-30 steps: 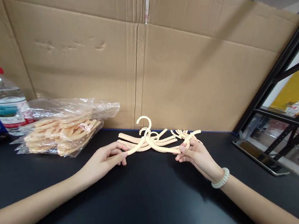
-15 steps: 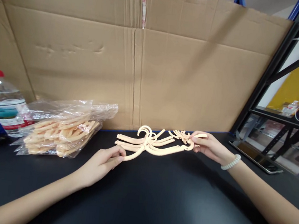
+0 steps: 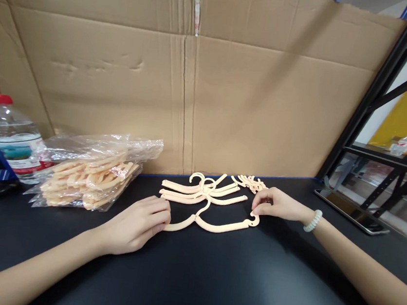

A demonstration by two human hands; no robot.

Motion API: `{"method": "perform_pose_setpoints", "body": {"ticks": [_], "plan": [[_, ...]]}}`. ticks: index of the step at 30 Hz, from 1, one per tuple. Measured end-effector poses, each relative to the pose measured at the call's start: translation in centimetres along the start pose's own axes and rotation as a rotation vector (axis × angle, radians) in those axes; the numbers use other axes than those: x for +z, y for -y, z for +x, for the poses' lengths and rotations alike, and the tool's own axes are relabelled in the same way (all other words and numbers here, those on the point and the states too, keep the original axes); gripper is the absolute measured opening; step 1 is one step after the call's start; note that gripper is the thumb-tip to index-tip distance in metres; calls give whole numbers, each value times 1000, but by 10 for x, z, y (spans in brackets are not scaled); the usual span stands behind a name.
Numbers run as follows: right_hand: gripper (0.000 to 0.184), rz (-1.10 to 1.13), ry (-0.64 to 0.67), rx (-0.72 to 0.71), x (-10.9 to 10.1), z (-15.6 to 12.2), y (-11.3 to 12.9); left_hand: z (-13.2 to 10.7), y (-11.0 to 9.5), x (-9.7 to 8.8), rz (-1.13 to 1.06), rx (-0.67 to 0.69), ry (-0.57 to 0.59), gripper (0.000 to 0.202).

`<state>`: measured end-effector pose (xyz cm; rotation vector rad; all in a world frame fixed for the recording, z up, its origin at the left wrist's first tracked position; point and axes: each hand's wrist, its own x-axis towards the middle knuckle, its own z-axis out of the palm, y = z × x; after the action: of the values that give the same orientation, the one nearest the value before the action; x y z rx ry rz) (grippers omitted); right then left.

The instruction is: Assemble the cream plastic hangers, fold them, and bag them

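The front hanger [image 3: 219, 229] lies on the black table [image 3: 189, 278] between the two hands. It is probably light, stiff, smooth plastic, a little slippery, with the thin joints likeliest to snap; the thick arms near the middle seem the best hold. The left hand [image 3: 139, 227] is curled around its left end; the right hand [image 3: 277, 204] pinches the small end hook [image 3: 255, 222] at its right tip. Just behind lie more hangers [image 3: 227, 202], at least two, too overlapped to count surely. Beyond is one heap of small pieces [image 3: 248, 181], uncountable. To the left: one clear bag [image 3: 127, 145] of similar parts, one red-capped bottle [image 3: 16, 146]. To the right: one tablet [image 3: 351, 212]
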<state>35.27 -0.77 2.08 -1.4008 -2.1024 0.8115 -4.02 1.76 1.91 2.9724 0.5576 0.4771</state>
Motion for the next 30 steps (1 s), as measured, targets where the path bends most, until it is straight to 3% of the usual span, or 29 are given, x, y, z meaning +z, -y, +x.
{"method": "perform_pose_setpoints", "body": {"ticks": [10,16,22,30], "plan": [[15,-270,-43,-60,9,-3,16,-1,-1,1,-142,-66,-35,16],[9,-368,-136,-150,29,-4,28,-1,-2,3,-129,-67,-59,8],[16,-364,20,-351,44,-5,44,-1,-2,3,-124,-44,-41,6],[7,-295,142,-171,20,-10,34,-5,6,6,-147,-48,-36,9]]}}
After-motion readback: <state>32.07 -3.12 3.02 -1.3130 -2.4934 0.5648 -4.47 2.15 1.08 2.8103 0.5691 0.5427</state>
